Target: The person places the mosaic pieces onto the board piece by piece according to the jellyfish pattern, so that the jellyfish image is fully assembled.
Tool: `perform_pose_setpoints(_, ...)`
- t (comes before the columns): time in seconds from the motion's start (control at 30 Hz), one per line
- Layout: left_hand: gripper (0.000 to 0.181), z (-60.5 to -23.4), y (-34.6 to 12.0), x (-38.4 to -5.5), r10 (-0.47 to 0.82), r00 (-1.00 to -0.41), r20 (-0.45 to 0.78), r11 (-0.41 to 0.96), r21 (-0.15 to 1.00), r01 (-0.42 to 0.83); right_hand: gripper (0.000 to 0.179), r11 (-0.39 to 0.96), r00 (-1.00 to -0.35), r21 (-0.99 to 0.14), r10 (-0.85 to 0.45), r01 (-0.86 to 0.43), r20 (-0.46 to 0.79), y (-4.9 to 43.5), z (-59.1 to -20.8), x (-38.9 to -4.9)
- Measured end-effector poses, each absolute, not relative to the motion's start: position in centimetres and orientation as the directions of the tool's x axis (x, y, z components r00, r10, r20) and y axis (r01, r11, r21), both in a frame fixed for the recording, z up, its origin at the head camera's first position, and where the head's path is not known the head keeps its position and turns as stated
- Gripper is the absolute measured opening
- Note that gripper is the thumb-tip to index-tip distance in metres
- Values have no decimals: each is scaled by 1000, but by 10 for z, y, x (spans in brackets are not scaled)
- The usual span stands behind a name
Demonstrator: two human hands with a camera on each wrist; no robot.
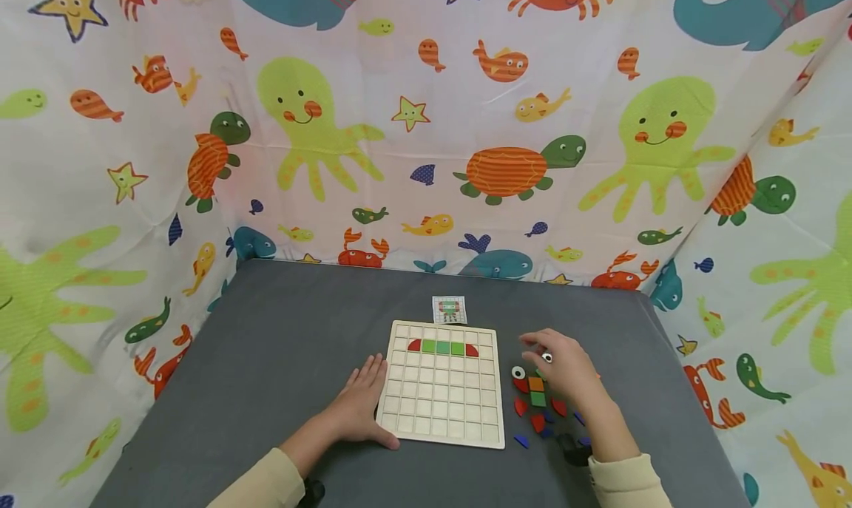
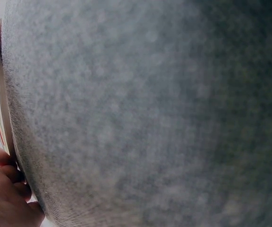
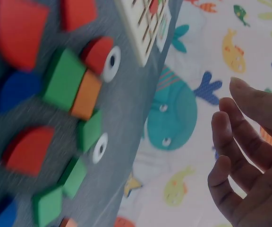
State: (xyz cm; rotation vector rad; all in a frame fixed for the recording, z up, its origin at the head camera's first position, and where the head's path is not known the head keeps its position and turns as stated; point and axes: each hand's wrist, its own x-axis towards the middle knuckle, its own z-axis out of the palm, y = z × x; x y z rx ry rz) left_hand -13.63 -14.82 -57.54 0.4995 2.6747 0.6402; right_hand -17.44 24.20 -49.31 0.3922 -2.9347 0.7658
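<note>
- A square, pale wooden grid board (image 1: 433,404) was set on the dark grey surface (image 1: 306,323), between the two hands.
- Five cells of its second row from the far edge were filled: a red quarter-round piece (image 1: 414,344) at the left end, three green square tiles (image 1: 442,347) in the middle, another red quarter-round piece (image 1: 472,350) at the right end.
- A small white printed card (image 1: 449,310) was placed just beyond the board's far edge.
- Left hand (image 1: 358,406): laid with fingers extended along the board's left edge, thumb by the near-left corner; board touched, not gripped.
- Right hand (image 1: 564,364): held raised over the loose pieces, fingers loosely bent and spread from the thumb; nothing gripped, as seen in the right wrist view.
- Loose pieces were scattered right of the board: an orange square block (image 1: 535,384) against a green square block (image 1: 538,399), more red quarter-rounds (image 1: 537,422), blue pieces (image 1: 521,441).
- Two white eye discs with black centres (image 1: 518,373) were also seen there, lying on the surface in the right wrist view.
- Cream sleeves (image 1: 262,486) were worn on both arms.
- Surface was surrounded by a white cloth printed with sea animals (image 1: 393,57).
- Left wrist view was mostly filled by blurred grey cloth.
</note>
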Motion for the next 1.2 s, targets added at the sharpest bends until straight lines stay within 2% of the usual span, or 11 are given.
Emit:
perform_pose_setpoints(0.4, 150, -577, -147, -137, 404, -883, -238, 837, 486, 252, 28, 842, -978, -498, -162, -207, 134, 299, -504, -161)
perform_pose_setpoints(0.63, 149, -575, -146, -136, 403, -881, -249, 836, 491, 244, 27, 856, -992, -501, -121, -126, 42, 323, -520, -159)
perform_pose_setpoints(0.87, 148, -572, -146, -135, 402, -881, -250, 833, 500, 238, 28, 871, -980, -488, -136, -49, -145, 336, -530, -156)
perform_pose_setpoints(1.2, 148, -574, -147, -136, 405, -880, -247, 837, 487, 249, 26, 894, -974, -443, -154, -66, -166, 335, -545, -157)
